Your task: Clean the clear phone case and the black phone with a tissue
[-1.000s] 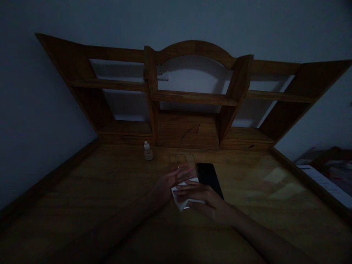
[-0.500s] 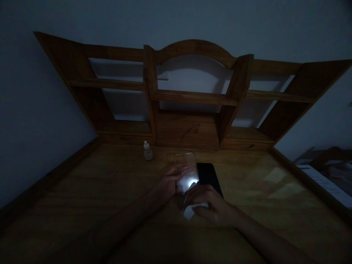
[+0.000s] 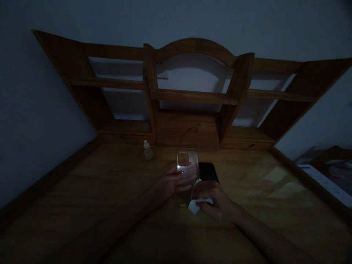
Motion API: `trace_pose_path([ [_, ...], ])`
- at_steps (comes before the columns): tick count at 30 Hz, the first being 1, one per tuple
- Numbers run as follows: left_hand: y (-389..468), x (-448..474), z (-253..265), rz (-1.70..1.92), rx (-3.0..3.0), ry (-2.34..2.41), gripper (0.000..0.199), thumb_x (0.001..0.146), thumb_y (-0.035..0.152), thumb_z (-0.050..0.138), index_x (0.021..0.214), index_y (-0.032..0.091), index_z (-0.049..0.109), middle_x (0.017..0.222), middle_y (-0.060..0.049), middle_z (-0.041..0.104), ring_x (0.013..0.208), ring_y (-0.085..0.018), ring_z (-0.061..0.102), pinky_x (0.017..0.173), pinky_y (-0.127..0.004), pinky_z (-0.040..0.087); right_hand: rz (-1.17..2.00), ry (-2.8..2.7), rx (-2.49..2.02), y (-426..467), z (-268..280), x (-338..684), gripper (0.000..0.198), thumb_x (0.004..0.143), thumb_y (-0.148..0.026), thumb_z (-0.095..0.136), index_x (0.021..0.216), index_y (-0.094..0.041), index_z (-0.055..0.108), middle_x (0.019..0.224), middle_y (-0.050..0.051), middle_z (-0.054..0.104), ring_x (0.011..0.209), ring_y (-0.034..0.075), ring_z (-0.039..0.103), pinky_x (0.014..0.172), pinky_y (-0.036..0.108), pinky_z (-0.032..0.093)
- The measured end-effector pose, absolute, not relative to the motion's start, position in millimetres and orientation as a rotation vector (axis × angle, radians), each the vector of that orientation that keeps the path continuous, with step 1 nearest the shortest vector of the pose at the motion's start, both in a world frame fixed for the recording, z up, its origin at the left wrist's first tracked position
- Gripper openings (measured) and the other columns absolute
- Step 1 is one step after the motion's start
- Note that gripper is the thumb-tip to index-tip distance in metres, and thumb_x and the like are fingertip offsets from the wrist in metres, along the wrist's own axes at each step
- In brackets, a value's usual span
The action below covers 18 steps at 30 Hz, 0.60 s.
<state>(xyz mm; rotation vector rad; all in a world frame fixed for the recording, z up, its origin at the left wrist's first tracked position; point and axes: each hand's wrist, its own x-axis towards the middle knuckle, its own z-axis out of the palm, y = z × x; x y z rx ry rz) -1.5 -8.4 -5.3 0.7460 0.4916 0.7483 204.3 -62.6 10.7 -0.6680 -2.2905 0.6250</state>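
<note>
A clear phone case (image 3: 194,161) with a square camera cutout is held upright, slightly tilted, above the desk. My left hand (image 3: 172,182) grips it from the left edge, with fingers showing through the clear back. In my right hand (image 3: 211,198) a crumpled white tissue (image 3: 194,206) is pinched, close to the case's lower right edge; whether it touches is hard to see in the dim light. Behind my right hand a black phone (image 3: 208,172) lies on the desk, its lower part hidden by that hand.
A small dropper bottle (image 3: 147,151) stands on the wooden desk (image 3: 110,183) to the left. At the back rises a wooden shelf unit (image 3: 189,129) with drawers against the wall. White papers (image 3: 324,182) lie beyond the desk's right edge.
My right hand with the tissue has moved slightly right, off the case's face. The case has turned, so its camera cutout shows more plainly and the bright glare is gone.
</note>
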Motion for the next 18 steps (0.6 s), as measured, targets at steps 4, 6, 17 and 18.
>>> trace_pose_path([
  [4,-9,-2,-3,0.738,0.76,0.484,0.042,0.088,0.017,0.059,0.13,0.023,0.056,0.141,-0.01,0.053,0.125,-0.03,0.055,0.096,-0.044,0.05,0.747,-2.199,-0.65,-62,15,203,0.025,0.093,-0.026,0.048,0.083,-0.017,0.07,0.08,0.008,0.072,0.077,0.02,0.069,0.076,0.033,0.055],
  [6,-11,-1,-1,0.747,0.742,0.496,0.04,0.088,0.017,0.059,0.128,0.022,0.058,0.136,-0.011,0.058,0.117,-0.027,0.061,0.093,-0.04,0.052,0.748,-2.133,-0.681,-62,17,204,0.028,0.095,-0.029,0.049,0.088,-0.017,0.073,0.083,0.008,0.074,0.083,0.022,0.07,0.082,0.036,0.055],
  [17,-19,8,16,0.75,0.641,0.533,0.033,0.094,0.023,0.05,0.123,0.013,0.062,0.12,-0.014,0.065,0.109,-0.025,0.062,0.097,-0.037,0.046,0.586,-1.921,-0.942,-59,11,210,0.032,0.1,-0.029,0.047,0.127,-0.027,0.064,0.133,0.007,0.064,0.131,0.026,0.052,0.116,0.056,0.03],
  [18,-18,8,15,0.754,0.634,0.532,0.033,0.094,0.025,0.05,0.123,0.014,0.062,0.119,-0.013,0.065,0.106,-0.024,0.063,0.096,-0.037,0.047,0.575,-1.974,-0.933,-59,11,209,0.033,0.1,-0.028,0.047,0.129,-0.028,0.062,0.136,0.007,0.061,0.134,0.026,0.05,0.117,0.056,0.029],
])
